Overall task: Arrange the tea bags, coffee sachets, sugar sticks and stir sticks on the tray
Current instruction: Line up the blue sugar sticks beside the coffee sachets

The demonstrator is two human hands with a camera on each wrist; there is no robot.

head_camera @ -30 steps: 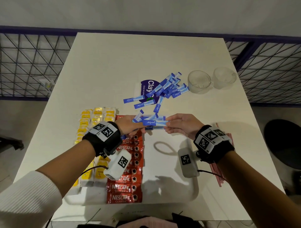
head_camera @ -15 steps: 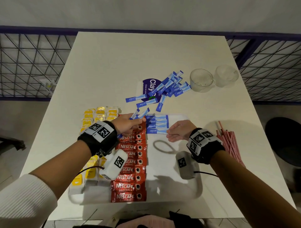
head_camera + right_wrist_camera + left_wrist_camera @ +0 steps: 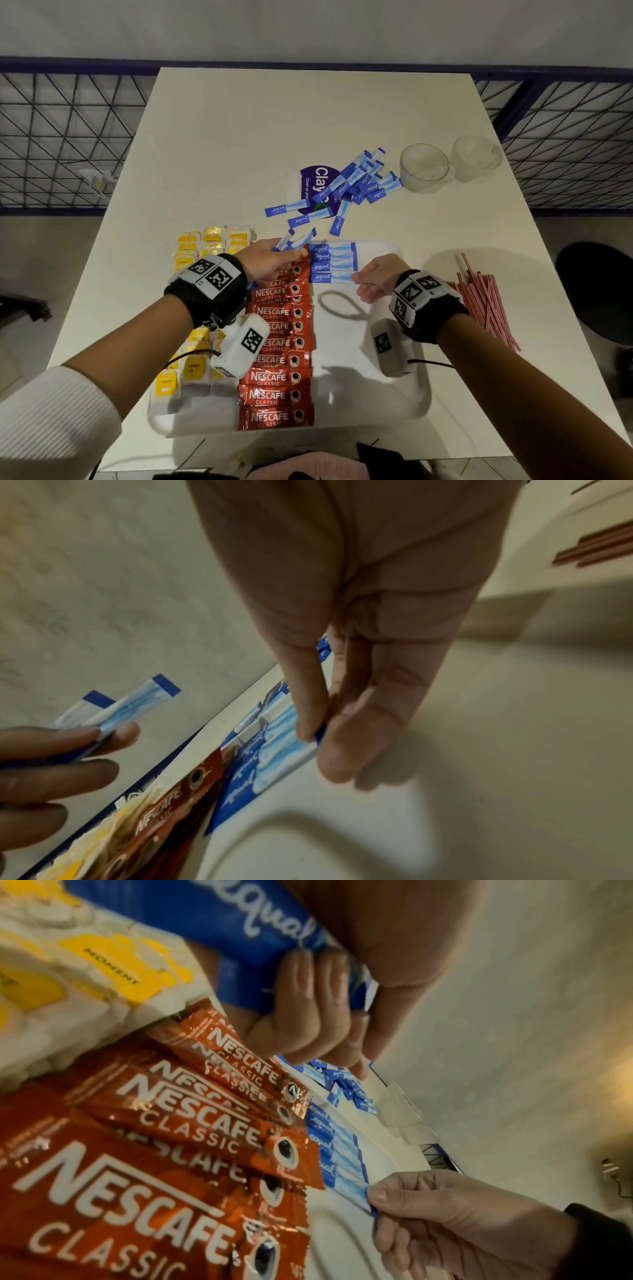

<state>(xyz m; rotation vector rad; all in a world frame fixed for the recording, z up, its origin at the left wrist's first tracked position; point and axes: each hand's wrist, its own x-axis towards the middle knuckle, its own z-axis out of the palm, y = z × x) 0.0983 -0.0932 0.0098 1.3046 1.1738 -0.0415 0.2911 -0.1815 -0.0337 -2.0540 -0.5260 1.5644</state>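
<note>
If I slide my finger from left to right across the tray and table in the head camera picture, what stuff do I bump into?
Yellow tea bags → red Nescafe coffee sachets → row of blue Equal sugar sticks on the white tray → red stir sticks on the table.

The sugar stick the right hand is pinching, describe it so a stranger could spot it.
Find the white plastic tray, then its red Nescafe coffee sachet column. Right of that lie four blue-and-white Equal sugar sticks; it is the nearest one, its right end pinched by the right hand.
</note>
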